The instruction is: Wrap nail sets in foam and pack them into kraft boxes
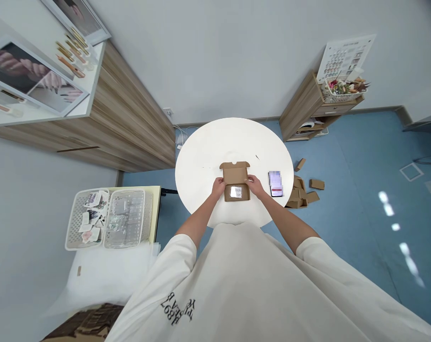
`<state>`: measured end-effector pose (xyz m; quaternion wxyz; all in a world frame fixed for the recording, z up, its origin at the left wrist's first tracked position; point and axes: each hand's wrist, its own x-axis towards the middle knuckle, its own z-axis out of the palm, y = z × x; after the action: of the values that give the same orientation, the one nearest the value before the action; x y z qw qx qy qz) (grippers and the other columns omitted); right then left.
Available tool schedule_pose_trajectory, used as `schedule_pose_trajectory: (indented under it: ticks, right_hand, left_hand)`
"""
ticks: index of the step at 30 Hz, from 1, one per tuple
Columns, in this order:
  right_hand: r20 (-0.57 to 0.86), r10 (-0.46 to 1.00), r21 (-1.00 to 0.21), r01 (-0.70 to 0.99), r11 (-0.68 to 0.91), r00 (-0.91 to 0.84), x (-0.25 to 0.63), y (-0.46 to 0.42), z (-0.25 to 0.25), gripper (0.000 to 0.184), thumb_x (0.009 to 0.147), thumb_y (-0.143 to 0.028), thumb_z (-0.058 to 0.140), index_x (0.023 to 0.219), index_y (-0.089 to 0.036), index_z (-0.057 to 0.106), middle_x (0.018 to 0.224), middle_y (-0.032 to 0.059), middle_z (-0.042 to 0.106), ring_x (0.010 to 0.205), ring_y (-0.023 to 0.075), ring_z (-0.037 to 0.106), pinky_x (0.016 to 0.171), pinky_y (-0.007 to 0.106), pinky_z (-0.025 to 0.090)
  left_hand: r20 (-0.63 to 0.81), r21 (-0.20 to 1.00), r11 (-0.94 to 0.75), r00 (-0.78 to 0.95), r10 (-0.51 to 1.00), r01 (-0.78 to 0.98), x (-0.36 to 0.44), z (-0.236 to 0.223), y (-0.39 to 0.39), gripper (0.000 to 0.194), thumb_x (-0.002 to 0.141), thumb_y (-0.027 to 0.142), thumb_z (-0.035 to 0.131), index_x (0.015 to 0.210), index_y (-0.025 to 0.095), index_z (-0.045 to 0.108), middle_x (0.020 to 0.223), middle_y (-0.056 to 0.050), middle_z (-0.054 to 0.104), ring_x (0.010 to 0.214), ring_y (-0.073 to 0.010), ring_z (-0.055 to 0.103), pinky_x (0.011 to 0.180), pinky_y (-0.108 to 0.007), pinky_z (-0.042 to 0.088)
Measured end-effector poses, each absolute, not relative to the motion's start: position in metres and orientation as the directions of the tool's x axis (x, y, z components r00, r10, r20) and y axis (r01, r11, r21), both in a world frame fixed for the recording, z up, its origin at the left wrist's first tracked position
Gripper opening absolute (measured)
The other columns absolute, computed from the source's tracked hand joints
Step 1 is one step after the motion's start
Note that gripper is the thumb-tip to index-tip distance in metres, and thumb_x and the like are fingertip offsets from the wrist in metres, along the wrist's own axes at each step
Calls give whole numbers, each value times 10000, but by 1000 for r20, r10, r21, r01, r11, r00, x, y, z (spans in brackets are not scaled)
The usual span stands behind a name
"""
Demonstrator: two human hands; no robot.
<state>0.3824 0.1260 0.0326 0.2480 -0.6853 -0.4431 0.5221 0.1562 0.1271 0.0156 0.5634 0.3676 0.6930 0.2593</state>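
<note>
At table (pixel 233 142) | left hand (pixel 218 187), right hand (pixel 255 186) hide box (pixel 235 173) sides | insert (pixel 236 192) blurred

Walls: smooth pale grey walls (pixel 201 52) | Floor: blue vinyl floor (pixel 365 156), bright patches of reflected light | View left: long wood-grain cabinet (pixel 130 123), white top | View right: small wood-grain drawer unit (pixel 301 107)

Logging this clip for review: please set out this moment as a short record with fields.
Left hand: gripping the left side of the open kraft mailer box
Right hand: gripping the box's right side
In box: clear packet
Under box: round white table
Right of box: blurred printed cards
Floor: flat kraft cardboard pieces
Left of table: white plastic basket
</note>
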Motion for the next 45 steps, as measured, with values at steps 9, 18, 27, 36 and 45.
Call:
schedule_pose_trajectory:
  ticks: [9,18,27,36,45]
  right_hand:
    - [-597,799,-792,104,-602,71,389,128,33,500,901,-669,487,1079,-238,668,1281,59,673,1166,242,613,967,364,486]
    - [-647,762,-762,-7,-647,-29,391,133,47,744,957,-753,215,1448,-282,516,1407,93,601,1218,257,609,985,391,513]
    - [-638,765,-769,116,-628,-90,392,129,56,782,951,-763,223,1530,-274,414,1494,95,526,1328,261,534,1119,439,407]
    - [-512,850,-830,326,-453,-123,379,104,41,519,939,-656,453,1245,-269,615,1375,60,604,1269,261,529,1098,425,417]
    - [-356,923,-748,637,-187,-146,375,62,12,441,900,-515,554,1255,-262,620,1532,88,410,1420,280,379,1149,450,366]
  left_hand:
    - [-656,743,665,-114,746,70,148,26,128,447,960,630,440,987,206,579,1246,-116,657,1099,-239,630,884,-347,471]
    - [-688,724,688,-17,725,48,135,37,134,743,953,765,164,1246,222,577,1283,-119,658,1064,-238,661,839,-343,488]
    - [-632,774,630,17,775,68,125,38,131,609,936,728,352,1122,232,653,1310,-87,650,1191,-248,613,930,-349,492]
    - [-481,813,440,14,877,381,126,12,102,282,805,271,640,1081,227,678,1331,-76,628,1213,-260,592,1020,-385,480]
    - [-273,768,184,55,960,613,122,-1,71,359,847,177,539,1180,248,652,1387,-79,549,1325,-234,491,1073,-376,454]
